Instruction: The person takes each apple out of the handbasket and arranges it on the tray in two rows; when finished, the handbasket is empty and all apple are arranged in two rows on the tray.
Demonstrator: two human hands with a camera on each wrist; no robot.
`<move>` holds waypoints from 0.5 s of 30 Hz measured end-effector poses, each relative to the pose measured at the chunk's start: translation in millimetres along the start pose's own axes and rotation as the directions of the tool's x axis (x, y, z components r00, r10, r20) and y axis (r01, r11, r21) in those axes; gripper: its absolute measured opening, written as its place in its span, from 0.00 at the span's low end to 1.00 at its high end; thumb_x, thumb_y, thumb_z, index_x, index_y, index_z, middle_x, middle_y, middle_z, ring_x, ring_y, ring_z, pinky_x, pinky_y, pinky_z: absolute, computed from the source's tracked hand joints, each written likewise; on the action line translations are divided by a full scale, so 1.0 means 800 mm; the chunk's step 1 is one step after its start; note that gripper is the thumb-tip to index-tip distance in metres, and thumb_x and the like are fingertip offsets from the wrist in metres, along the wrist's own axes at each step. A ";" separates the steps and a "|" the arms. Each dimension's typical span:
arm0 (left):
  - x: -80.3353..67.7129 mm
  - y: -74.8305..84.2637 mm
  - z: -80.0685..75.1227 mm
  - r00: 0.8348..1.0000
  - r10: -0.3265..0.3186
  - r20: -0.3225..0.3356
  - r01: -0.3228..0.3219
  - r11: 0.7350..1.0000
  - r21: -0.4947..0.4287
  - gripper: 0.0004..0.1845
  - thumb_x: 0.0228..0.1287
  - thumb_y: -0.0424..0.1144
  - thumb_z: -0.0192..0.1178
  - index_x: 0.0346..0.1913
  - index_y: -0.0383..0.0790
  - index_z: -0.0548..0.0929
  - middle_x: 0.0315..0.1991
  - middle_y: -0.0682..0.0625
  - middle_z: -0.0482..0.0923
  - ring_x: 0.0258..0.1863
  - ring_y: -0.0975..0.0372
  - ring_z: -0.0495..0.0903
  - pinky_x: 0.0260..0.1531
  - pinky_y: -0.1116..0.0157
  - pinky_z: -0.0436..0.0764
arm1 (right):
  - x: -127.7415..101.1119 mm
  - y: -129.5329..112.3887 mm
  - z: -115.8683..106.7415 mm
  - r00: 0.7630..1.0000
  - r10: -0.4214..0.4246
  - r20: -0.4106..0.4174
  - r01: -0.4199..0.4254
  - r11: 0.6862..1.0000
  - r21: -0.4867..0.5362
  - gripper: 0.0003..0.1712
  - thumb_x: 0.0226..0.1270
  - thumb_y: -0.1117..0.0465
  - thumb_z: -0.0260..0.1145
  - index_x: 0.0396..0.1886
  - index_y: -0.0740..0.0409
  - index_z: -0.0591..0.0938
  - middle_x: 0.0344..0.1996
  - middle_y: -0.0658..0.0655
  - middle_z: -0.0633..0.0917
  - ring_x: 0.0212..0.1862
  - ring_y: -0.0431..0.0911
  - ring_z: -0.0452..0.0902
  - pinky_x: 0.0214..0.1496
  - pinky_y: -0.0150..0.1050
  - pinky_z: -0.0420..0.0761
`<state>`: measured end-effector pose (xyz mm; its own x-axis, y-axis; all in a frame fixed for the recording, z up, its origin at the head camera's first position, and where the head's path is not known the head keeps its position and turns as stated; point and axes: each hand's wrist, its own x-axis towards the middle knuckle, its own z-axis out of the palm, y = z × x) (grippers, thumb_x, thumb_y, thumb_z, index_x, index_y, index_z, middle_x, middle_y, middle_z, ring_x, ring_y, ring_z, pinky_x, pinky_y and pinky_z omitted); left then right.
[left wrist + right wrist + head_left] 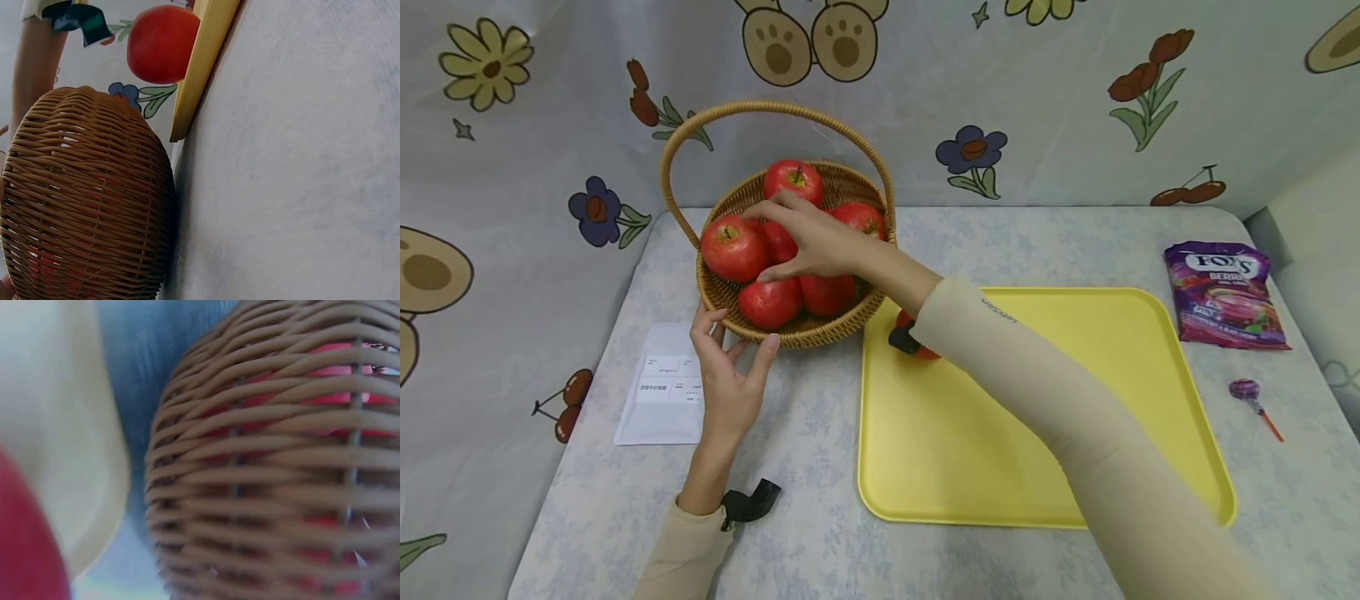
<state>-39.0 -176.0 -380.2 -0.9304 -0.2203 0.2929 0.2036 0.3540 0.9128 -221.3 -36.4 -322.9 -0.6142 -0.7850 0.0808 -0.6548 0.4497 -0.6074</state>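
Note:
A wicker basket [820, 332] with a tall arched handle stands at the back left, tilted toward me, holding several red apples [733, 247]. My left hand [730, 392] grips its front left rim, thumb and fingers apart along the edge. Above the fruit, my right hand [820, 237] reaches in from the right. Its fingers and thumb are spread over the left and middle apples, with no apple visibly pinched. The left wrist view shows the basket's woven side [87, 187] close up. Another apple [164, 44] sits on the yellow tray, mostly hidden by my right forearm in the head view.
The yellow tray [1000, 492] lies right of the basket, under my right arm. A purple candy bag [1225, 296] and a lollipop [1246, 390] are at the far right. A white packet [662, 408] lies beside my left hand. A patterned curtain [1037, 100] hangs behind the table.

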 end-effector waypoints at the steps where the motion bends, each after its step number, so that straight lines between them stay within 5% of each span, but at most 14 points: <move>1: 0.000 0.000 0.000 1.000 -0.001 0.001 0.001 1.000 0.001 0.33 0.63 0.31 0.63 0.61 0.22 0.53 0.77 0.34 0.36 0.75 0.42 0.51 0.56 0.70 0.71 | 0.005 0.000 0.002 1.000 0.004 0.008 -0.004 1.000 0.011 0.47 0.53 0.40 0.75 0.71 0.43 0.66 0.65 0.53 0.66 0.66 0.43 0.63 0.67 0.37 0.68; 15: 0.002 -0.003 -0.001 1.000 -0.022 0.000 0.022 1.000 0.007 0.34 0.63 0.32 0.64 0.62 0.24 0.53 0.78 0.36 0.36 0.75 0.43 0.51 0.57 0.69 0.70 | 0.041 -0.002 0.026 1.000 -0.001 0.026 0.001 1.000 0.004 0.45 0.59 0.42 0.71 0.73 0.43 0.63 0.66 0.51 0.68 0.66 0.42 0.65 0.67 0.36 0.67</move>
<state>-40.7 -178.1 -381.8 -0.9347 -0.2276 0.2730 0.1814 0.3550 0.9171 -231.2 -72.3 -335.6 -0.6019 -0.7962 0.0613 -0.6539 0.4474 -0.6101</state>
